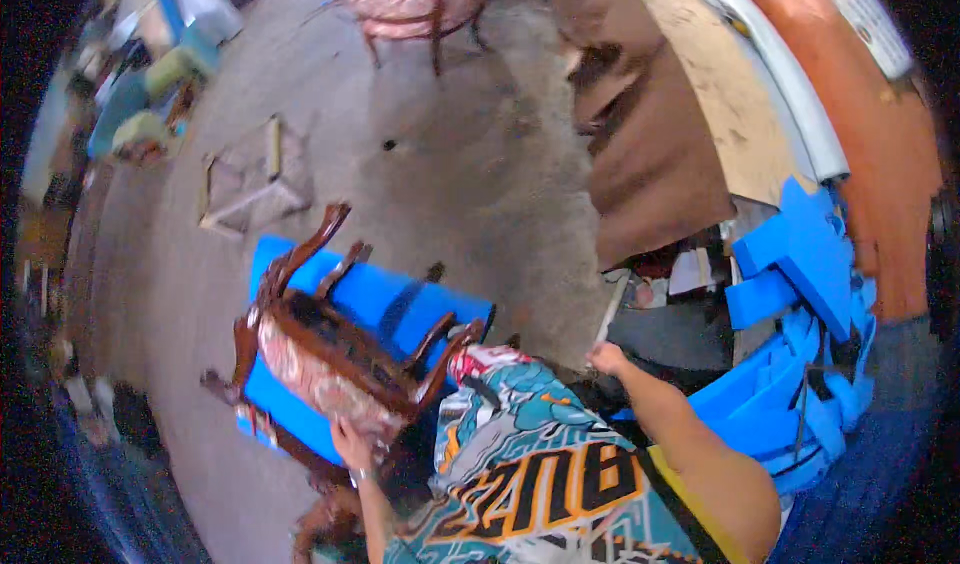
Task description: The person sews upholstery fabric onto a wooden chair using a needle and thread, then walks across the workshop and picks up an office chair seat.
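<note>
A carved dark-wood chair (pixel 325 349) with pink patterned upholstery lies tipped over on a blue foam sheet (pixel 385 294) on the floor, legs pointing up and right. My left hand (pixel 352 442) grips the chair at the lower edge of its upholstered part, and a watch is on that wrist. My right arm reaches forward past my patterned shirt; my right hand (pixel 606 358) is closed beside a pale strip at the edge of a dark pile, and what it holds is too small to make out.
A pink upholstered chair (pixel 405 4) stands at the back. A small wooden frame (pixel 250 189) lies left on the concrete floor (pixel 450 164). On the right are a brown sheet (pixel 650 164), a pale board (pixel 745 124), a white roll (pixel 790 94) and piled blue foam pieces (pixel 800 264). Clutter lines the left.
</note>
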